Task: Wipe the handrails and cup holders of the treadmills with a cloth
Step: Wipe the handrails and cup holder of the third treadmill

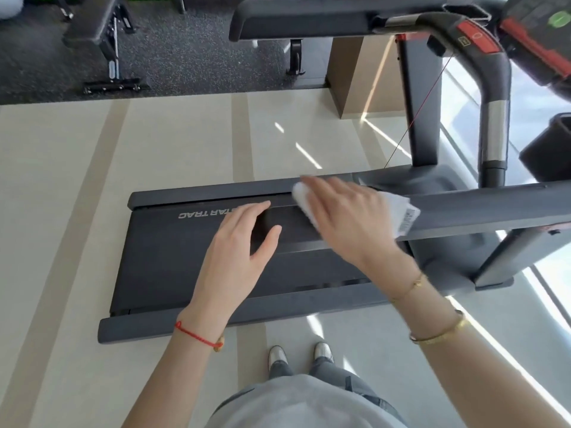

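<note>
Right hand [349, 217] presses white cloth [401, 216] flat-fingered on near handrail [494, 208]; left hand [244, 239] open, empty. Far handrail [309, 23], cup holders apparently still unwiped.

White cloth [398, 216] lies draped over the dark near handrail [494, 208].

Both bare forearms reached forward and down. The left hand [239, 242] hung palm down with fingers straight and thumb spread, holding nothing. The right hand [346, 217] lay palm down, fingers extended flat together, pressing downward, its wrist bent slightly leftward and blurred.
</note>
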{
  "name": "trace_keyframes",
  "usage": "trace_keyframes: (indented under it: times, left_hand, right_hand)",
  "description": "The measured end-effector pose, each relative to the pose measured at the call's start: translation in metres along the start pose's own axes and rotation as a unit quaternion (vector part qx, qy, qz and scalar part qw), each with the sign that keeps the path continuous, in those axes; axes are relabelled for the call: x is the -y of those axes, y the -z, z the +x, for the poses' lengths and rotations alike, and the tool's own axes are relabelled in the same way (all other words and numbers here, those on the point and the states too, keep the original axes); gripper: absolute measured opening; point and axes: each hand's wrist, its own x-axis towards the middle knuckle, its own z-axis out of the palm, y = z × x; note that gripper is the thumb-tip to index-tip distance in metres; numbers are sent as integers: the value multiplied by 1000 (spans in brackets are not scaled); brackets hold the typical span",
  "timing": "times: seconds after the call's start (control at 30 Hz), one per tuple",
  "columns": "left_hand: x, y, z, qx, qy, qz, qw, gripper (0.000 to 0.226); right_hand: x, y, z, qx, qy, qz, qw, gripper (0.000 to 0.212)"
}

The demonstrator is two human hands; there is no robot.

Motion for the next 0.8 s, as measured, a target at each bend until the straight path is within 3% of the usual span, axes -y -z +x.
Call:
trace_keyframes:
  times: [0.1,0.23,0.33,0.43,0.6,0.7,0.8]
  left_hand:
    - [4,1,-1,0,-3,-12,1000,29]
    - [9,4,-4,0,0,-19,1000,38]
    - [8,4,-4,5,9,-14,1000,41]
    - [7,5,-4,4,6,-10,1000,40]
    - [3,3,-3,3,-5,-10,1000,37]
    - [1,2,-2,2,-6,-6,1000,36]
    - [-6,0,2,-2,-9,7,1000,37]
  right_hand:
    - [42,-9,3,-15,45,21,999,39]
    - [19,-4,-5,-40,71,56,995,39]
    - [-23,2,-10,-51,-28,-12,998,38]
    - [-20,-1,-6,-57,-89,-34,994,32]
    - [37,-9,-6,-55,18,32,998,33]
    - [12,2,-15,-8,98,88,991,41]
    - [-30,11,-15,12,61,50,997,39]
